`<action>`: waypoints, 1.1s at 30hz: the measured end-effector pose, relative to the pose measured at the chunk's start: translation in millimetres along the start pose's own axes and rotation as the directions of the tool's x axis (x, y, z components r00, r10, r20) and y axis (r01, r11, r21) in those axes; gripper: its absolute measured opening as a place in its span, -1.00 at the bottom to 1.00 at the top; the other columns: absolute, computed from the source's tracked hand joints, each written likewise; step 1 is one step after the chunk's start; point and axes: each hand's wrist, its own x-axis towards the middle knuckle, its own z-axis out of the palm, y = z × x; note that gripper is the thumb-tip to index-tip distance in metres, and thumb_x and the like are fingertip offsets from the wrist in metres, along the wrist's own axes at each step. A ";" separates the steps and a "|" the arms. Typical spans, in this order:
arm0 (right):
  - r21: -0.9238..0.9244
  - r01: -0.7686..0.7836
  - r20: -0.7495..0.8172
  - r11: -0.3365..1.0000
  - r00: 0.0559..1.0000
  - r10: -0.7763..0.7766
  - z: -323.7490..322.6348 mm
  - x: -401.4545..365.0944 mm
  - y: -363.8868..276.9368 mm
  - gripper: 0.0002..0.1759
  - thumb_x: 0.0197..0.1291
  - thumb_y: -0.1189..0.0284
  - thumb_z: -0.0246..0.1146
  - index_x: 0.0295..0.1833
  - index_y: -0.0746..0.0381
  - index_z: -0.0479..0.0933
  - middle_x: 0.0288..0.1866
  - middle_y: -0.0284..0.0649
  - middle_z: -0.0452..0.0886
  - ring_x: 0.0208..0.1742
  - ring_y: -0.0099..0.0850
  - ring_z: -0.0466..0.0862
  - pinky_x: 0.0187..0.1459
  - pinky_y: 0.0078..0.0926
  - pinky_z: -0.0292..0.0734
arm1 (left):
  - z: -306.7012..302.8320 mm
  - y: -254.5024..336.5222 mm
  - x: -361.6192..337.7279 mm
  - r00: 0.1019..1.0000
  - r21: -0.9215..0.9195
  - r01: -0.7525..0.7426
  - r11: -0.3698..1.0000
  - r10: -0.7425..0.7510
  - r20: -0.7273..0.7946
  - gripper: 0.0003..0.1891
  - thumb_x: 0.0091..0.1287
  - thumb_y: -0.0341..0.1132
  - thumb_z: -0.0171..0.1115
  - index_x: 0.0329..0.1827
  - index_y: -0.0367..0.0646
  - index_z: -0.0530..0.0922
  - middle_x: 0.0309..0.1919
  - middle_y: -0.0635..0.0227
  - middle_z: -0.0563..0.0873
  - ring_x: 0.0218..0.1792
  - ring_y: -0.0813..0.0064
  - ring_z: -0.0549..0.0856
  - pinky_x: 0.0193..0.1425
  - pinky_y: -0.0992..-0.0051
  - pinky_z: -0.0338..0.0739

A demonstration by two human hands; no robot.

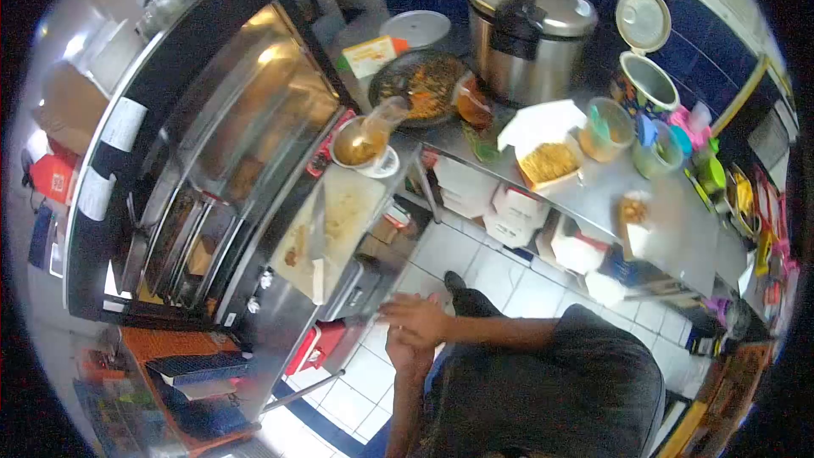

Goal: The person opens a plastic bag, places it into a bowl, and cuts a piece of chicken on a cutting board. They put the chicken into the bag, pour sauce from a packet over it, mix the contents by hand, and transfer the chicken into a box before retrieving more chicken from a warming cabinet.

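Observation:
My right hand (424,317) lies across my left hand (409,354), the two closed together in front of my lap. No object shows in either one; the fingers of my left hand are partly hidden under the right. Beyond them, on the counter at left, is a cutting board (337,214) with brown food bits. A knife (319,233) rests lengthwise on that board, its pale handle toward me. Behind the board stands a bowl (352,146) with a clear cup (383,121) tilted over it.
A steel warmer cabinet (254,102) fills the left. On the back counter are a pan of noodle-like food (424,89), a large steel cooker (532,38), an open takeout box (549,161) and plastic tubs (606,131). White boxes (514,214) sit on the shelf beneath.

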 end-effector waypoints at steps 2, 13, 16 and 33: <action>0.004 -0.028 -0.015 1.000 0.999 0.028 -1.1 -17.5 22.4 -0.44 0.31 0.16 0.06 0.37 0.16 0.46 0.35 0.08 0.51 0.37 -0.01 0.50 0.42 0.18 0.24 | 34.2 4.3 -16.6 0.995 0.051 0.096 0.994 -0.095 -0.013 -0.22 0.53 0.19 -0.25 0.56 -0.31 0.14 0.48 0.00 0.33 0.51 0.06 0.27 0.55 0.04 0.14; -0.097 -0.804 -0.362 0.587 0.578 0.731 -127.9 -160.4 122.4 -0.65 0.32 0.43 0.05 0.15 0.25 0.56 -0.25 -0.02 0.74 -0.26 -0.01 0.74 -0.09 -0.07 0.63 | 54.4 -55.4 82.7 0.906 0.332 0.326 0.885 -0.393 0.157 -0.38 0.54 0.01 -0.10 0.32 -0.45 0.44 0.00 -0.15 0.73 0.07 0.00 0.72 0.41 -0.03 0.41; 0.316 -0.672 -0.447 0.669 0.517 0.730 -157.7 -188.0 129.8 -0.52 0.38 0.31 0.12 0.37 0.20 0.38 -0.01 -0.01 0.69 -0.26 -0.11 0.75 -0.19 -0.18 0.68 | 88.7 -84.2 126.0 0.841 0.630 0.337 0.700 -0.525 0.132 -0.47 0.49 -0.19 0.05 0.45 -0.26 0.34 0.18 -0.06 0.65 0.06 0.13 0.71 0.32 0.08 0.52; 0.785 0.158 0.284 -0.599 0.768 0.574 -238.4 -72.2 135.0 -0.24 0.35 -0.08 0.04 0.35 0.37 0.41 0.22 0.00 0.57 0.28 -0.09 0.54 0.35 -0.06 0.41 | 132.2 -122.7 246.6 0.703 0.194 0.543 0.817 -0.569 0.426 -0.64 0.58 -0.13 -0.04 0.08 -0.25 0.57 -0.16 0.16 0.77 -0.12 0.25 0.79 -0.01 0.32 0.70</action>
